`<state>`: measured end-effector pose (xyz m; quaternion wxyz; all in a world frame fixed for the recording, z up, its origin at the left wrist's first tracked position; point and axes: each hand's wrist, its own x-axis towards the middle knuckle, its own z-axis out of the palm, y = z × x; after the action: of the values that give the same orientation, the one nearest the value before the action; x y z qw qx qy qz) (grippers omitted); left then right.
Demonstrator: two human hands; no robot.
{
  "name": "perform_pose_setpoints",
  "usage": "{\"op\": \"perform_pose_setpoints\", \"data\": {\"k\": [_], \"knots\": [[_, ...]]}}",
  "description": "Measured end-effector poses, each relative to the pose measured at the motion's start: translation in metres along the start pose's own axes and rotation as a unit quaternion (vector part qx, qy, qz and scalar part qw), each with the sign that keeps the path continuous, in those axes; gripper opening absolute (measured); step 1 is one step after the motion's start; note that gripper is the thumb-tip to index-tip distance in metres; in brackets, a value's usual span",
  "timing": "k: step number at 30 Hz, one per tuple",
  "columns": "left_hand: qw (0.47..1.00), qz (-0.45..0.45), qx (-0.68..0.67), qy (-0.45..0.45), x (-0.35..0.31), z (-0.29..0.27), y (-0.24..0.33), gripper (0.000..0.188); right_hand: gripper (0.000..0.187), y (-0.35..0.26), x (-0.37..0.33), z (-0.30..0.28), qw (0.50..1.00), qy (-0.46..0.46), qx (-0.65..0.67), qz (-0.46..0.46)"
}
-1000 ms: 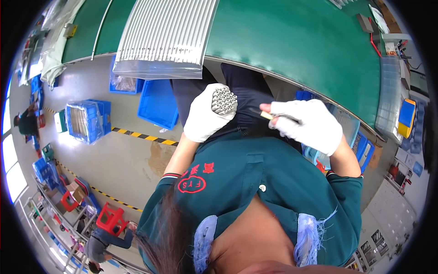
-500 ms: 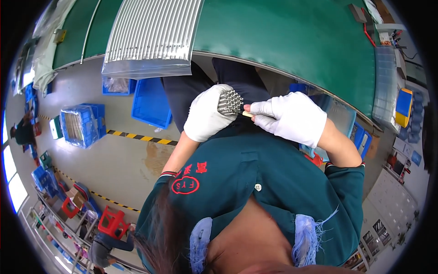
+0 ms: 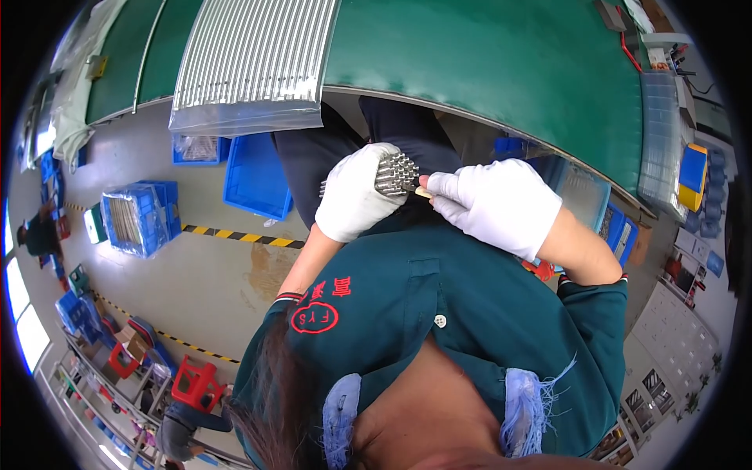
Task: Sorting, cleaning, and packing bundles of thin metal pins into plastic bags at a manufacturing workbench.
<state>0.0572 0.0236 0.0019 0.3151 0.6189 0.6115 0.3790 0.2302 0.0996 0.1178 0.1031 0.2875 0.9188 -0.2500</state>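
Observation:
My left hand (image 3: 354,196), in a white glove, is closed round a bundle of thin shiny metal tubes (image 3: 395,174). Their ends face to the right, toward my other hand, and the other ends just show behind the glove. My right hand (image 3: 505,205) wears a white glove too, with a bare fingertip showing. Its thumb and fingers pinch a small pale piece (image 3: 423,192) at the lower edge of the tube ends. A dark tip seems to reach from it toward the tubes; its kind is unclear. Both hands are above my lap, before the bench.
A clear bag of long metal tubes (image 3: 251,63) lies over the edge of the green bench (image 3: 470,55). Blue bins (image 3: 258,180) stand on the floor at left, others at right. A wrapped blue crate (image 3: 137,219) and a person by a red stool (image 3: 196,384) are farther left.
The bundle has tilted slightly in my left hand, so its rear ends now show. My right hand still pinches the pale piece near the tube ends. The whole view has shifted a little.

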Motion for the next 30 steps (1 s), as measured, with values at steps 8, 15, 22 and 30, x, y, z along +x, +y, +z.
{"op": "perform_pose_setpoints", "data": {"k": [8, 15, 22, 30], "knots": [[1.0, -0.004, 0.016, -0.014, -0.0009, -0.0021, -0.0005, 0.047, 0.02, -0.0035, -0.0069, 0.0039, 1.0, 0.024, -0.005, 0.01], [1.0, -0.001, 0.015, -0.014, -0.0013, -0.001, -0.0005, 0.048, 0.019, -0.0043, -0.0037, 0.003, 1.0, 0.005, -0.008, 0.011], [0.999, -0.01, 0.021, -0.027, 0.0014, -0.0036, 0.0023, 0.047, 0.016, -0.0057, -0.0041, 0.0036, 0.999, 0.021, -0.023, 0.009], [0.999, -0.013, 0.026, -0.036, 0.0019, -0.0041, 0.0026, 0.049, 0.014, -0.0049, -0.008, 0.002, 0.997, 0.053, -0.056, -0.019]]}}
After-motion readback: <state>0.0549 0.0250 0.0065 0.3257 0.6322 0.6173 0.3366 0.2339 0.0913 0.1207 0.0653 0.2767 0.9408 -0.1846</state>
